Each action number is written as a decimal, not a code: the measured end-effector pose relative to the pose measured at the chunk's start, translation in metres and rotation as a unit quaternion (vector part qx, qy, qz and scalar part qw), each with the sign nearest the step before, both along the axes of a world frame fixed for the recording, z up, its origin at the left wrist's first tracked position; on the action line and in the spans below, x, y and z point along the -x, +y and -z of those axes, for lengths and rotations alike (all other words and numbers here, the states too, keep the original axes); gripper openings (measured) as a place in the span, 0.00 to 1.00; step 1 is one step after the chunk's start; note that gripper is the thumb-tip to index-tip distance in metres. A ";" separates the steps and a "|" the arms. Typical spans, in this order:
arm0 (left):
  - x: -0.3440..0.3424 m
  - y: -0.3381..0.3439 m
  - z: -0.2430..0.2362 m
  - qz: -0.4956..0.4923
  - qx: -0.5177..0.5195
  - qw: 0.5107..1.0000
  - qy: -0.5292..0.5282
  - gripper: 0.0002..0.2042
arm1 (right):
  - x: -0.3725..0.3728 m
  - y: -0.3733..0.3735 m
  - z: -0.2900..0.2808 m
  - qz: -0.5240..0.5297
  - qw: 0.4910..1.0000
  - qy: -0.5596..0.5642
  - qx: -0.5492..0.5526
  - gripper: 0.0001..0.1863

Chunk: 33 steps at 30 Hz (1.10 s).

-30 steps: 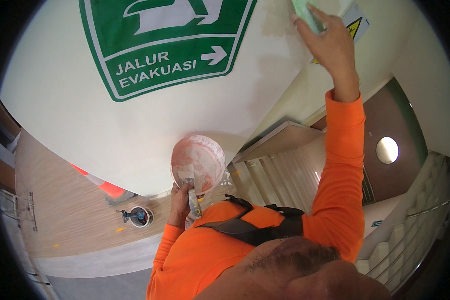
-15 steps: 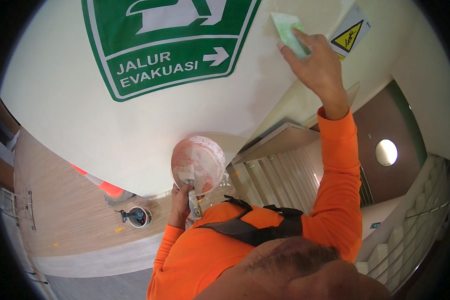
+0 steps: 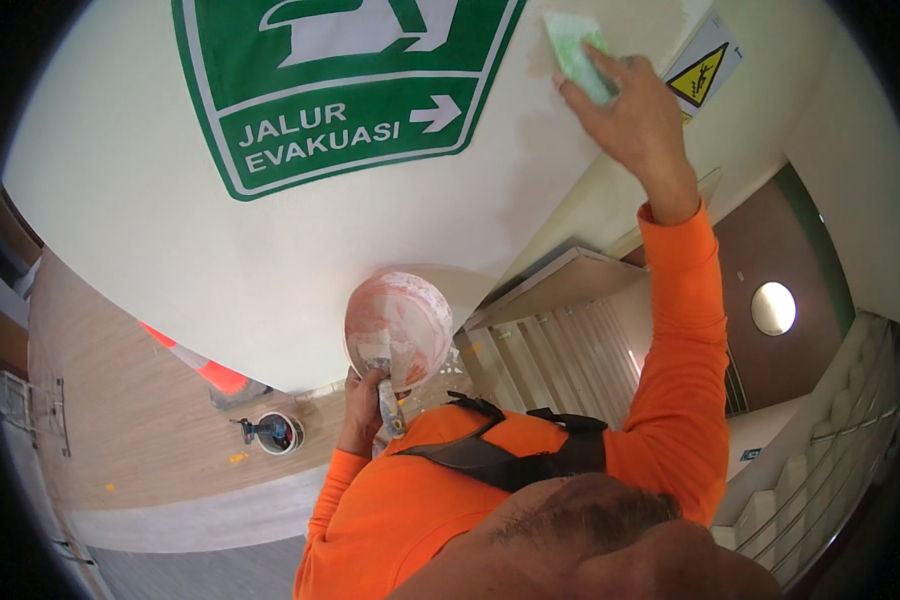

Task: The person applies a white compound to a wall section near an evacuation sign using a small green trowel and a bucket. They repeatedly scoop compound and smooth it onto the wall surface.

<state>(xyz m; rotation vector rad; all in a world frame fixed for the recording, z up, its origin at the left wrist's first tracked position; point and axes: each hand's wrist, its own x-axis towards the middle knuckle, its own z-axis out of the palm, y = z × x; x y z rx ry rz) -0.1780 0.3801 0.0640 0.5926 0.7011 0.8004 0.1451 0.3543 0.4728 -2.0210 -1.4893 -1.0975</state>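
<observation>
My right hand (image 3: pixel 628 118) grips a pale green, white-dusted flat pad (image 3: pixel 580 52) against the white wall (image 3: pixel 500 190), between a large green sign (image 3: pixel 370 70) and a yellow triangular warning sign (image 3: pixel 700 72). Low against the wall, my left hand (image 3: pixel 362 408) holds a round pink-stained tub (image 3: pixel 420 320) together with a putty knife (image 3: pixel 390 406) that lies at the tub's near rim; some of those fingers are hidden behind tub and knife.
Below lies a wooden floor (image 3: pixel 140 420) with a bucket of tools (image 3: pixel 280 432) and an orange-white cone (image 3: pixel 220 374). Stairs (image 3: pixel 550 360) descend at the right, beside a ledge (image 3: pixel 560 270); a metal railing (image 3: pixel 850 430) runs along further steps at far right.
My right hand with the pad moved left and down from one second ago, then shifted slightly up in the last half second. My left hand and tub have barely moved.
</observation>
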 end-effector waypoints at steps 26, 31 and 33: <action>-0.007 -0.011 -0.006 -0.015 0.000 1.000 0.002 0.20 | -0.030 -0.025 -0.022 -0.016 0.998 -0.051 -0.042 0.33; -0.021 -0.012 -0.008 0.004 0.005 1.000 -0.004 0.20 | -0.014 -0.031 -0.069 -0.008 0.998 0.039 -0.056 0.33; -0.023 -0.013 -0.007 0.004 0.011 1.000 -0.001 0.20 | -0.009 -0.027 -0.075 0.006 0.997 0.059 -0.047 0.32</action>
